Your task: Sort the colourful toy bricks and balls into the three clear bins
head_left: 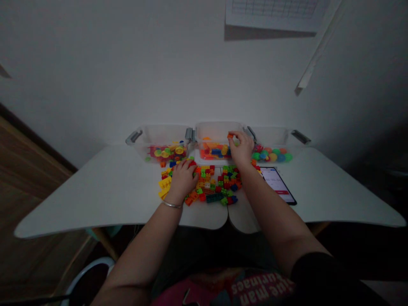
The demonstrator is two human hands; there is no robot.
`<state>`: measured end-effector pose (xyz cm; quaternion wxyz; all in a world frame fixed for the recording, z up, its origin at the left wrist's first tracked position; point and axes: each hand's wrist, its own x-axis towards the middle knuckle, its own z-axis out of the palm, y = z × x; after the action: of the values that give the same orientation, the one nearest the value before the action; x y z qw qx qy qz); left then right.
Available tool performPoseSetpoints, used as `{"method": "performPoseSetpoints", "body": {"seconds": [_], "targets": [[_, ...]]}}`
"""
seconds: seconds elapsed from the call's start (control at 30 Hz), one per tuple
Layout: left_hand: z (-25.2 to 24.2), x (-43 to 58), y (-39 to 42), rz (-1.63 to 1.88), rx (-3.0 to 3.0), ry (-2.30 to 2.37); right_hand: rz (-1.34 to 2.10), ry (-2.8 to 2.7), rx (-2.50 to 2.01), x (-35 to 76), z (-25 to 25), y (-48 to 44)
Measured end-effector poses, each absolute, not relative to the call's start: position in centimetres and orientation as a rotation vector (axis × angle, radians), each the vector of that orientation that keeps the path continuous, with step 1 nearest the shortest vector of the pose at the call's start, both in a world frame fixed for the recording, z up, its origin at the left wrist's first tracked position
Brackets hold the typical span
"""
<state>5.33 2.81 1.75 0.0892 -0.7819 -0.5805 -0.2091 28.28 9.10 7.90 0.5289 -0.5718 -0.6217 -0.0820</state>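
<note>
My right hand [242,149] is raised over the middle clear bin [219,127], its thumb and fingers closed on a small orange toy brick [230,136]. My left hand [183,180] reaches into the left part of a pile of toy bricks [208,185] on the table. Its fingers curl down among them, with red and green bricks by the fingertips; what they grip is hidden. Yellow bricks [165,182] lie just left of that hand. Inside the middle bin are orange, blue and yellow bricks.
A left clear bin [159,131] holds yellow, red and green pieces. Coloured balls [274,156] fill the bottom of the right clear bin [276,134]. A lit phone [279,185] lies right of the pile. The white table [127,182] meets a wall behind the bins.
</note>
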Motion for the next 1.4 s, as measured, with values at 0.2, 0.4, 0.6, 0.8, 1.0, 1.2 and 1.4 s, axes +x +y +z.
{"method": "performPoseSetpoints", "body": {"seconds": [0.2,0.4,0.6,0.8,1.0,1.2,1.4], "targets": [[2.0,5.4,2.7,-0.600,-2.327,-1.751,-0.227,-1.637,-1.523,27.7,8.3,8.4],[2.0,5.4,2.7,-0.625,-2.330,-1.751,-0.269,-1.725,-1.551,28.0,8.2,7.9],[1.9,5.3,2.7,-0.625,-2.330,-1.729,-0.238,-1.719,-1.407,28.6,7.5,8.4],[1.9,5.2,2.8,-0.654,-2.352,-1.702,-0.140,-1.637,-1.205,29.7,7.1,7.7],[2.2,5.3,2.8,-0.706,-2.403,-1.651,-0.077,-1.705,-1.150,28.9,4.8,4.7],[2.6,5.8,2.5,-0.759,-2.368,-1.746,0.034,-2.001,-1.211,27.5,2.2,2.5],[2.3,5.7,2.5,-0.928,-2.380,-1.772,0.004,-2.092,-1.295,27.3,1.5,2.4]]}}
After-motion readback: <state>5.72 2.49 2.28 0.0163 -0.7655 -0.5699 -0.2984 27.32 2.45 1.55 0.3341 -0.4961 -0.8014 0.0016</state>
